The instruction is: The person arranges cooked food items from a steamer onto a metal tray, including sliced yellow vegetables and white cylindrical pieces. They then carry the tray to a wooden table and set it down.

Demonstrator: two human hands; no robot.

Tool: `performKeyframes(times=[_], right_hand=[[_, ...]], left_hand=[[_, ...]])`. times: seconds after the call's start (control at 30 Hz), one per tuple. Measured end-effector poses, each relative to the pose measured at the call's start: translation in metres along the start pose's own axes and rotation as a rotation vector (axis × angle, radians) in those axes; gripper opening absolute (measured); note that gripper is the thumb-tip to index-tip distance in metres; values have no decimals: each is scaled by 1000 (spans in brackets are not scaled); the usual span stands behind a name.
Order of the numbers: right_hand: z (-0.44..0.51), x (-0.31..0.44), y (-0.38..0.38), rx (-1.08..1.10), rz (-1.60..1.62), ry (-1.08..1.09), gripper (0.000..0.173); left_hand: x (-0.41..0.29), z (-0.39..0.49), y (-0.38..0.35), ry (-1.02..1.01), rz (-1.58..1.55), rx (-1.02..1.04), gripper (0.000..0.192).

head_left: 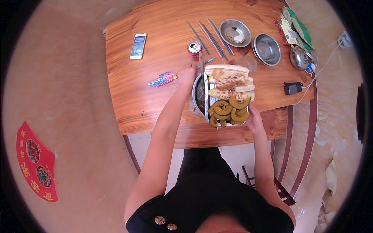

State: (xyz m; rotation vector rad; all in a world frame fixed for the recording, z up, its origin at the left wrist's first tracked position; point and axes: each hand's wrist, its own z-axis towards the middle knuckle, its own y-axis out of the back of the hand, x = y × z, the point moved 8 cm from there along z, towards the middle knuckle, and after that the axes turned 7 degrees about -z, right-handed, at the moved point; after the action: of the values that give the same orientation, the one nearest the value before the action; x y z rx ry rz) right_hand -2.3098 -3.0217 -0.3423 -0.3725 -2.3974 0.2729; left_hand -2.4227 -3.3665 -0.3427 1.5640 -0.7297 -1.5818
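Observation:
My right hand point(254, 120) is at the lower right edge of a metal tray point(207, 100), its fingers partly hidden by the tray. On the tray lie curved pumpkin slices point(239, 115), corn cobs point(221, 93), a browned flat piece of food point(230, 81) and pale, long pieces that may be peeled bananas point(225, 68). The tray overlaps a round metal basin point(195, 99) with dark contents. My left hand point(186, 72) is above the tabletop just left of the basin, close to a shiny striped wrapped item point(163, 79); whether its fingers touch anything is unclear.
A soda can point(194, 51) stands beyond my left hand, a smartphone point(138, 46) to the left. Thin coloured sticks point(211, 38), steel bowls point(235, 32), a transparent cup point(249, 63), a metal pot point(299, 57), and a black power adapter point(293, 88) with white cables are farther right on the wooden table point(140, 104).

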Motion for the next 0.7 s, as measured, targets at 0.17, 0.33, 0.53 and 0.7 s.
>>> performKeyframes(times=[0.17, 0.33, 0.53, 0.7], right_hand=[[14, 11, -17, 72, -155, -16, 22], [1, -2, -11, 30, -198, 14, 20], [-40, -12, -34, -33, -230, 55, 21], [-35, -24, -31, -8, -239, 43, 21]], left_hand=[[34, -52, 17, -9, -15, -107, 13], [104, -180, 114, 436, -208, -311, 21], [252, -163, 195, 718, 142, -530, 25], [327, -147, 174, 1028, 198, -291, 29]])
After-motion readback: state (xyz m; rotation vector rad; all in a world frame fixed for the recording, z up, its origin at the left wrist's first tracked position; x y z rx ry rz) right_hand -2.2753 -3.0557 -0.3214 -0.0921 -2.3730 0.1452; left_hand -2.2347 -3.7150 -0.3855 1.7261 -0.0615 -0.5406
